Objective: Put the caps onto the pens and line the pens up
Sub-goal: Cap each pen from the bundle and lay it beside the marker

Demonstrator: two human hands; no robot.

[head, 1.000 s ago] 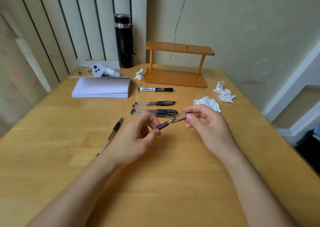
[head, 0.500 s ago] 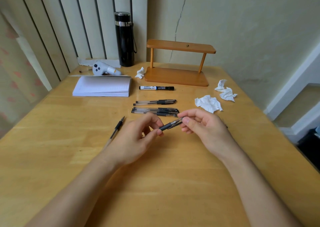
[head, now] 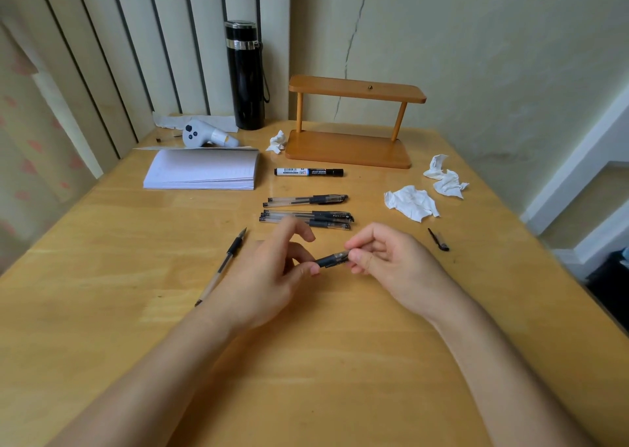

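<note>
Pressing a cap onto the pen [head: 332, 260] pinched between left hand [head: 269, 276] and right hand [head: 384, 262], next laying it beside the capped pens [head: 306, 215].

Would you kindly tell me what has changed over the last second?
The right hand has pushed the cap along the pen toward the left hand, so the bare tip is now covered. Both hands still grip it. The uncapped pen, loose cap and row of capped pens stayed put.

Glossy varnished wood table [head: 102, 310], clear plastic pens [head: 306, 215], crumpled white paper [head: 410, 203], glossy black flask [head: 248, 82].
</note>
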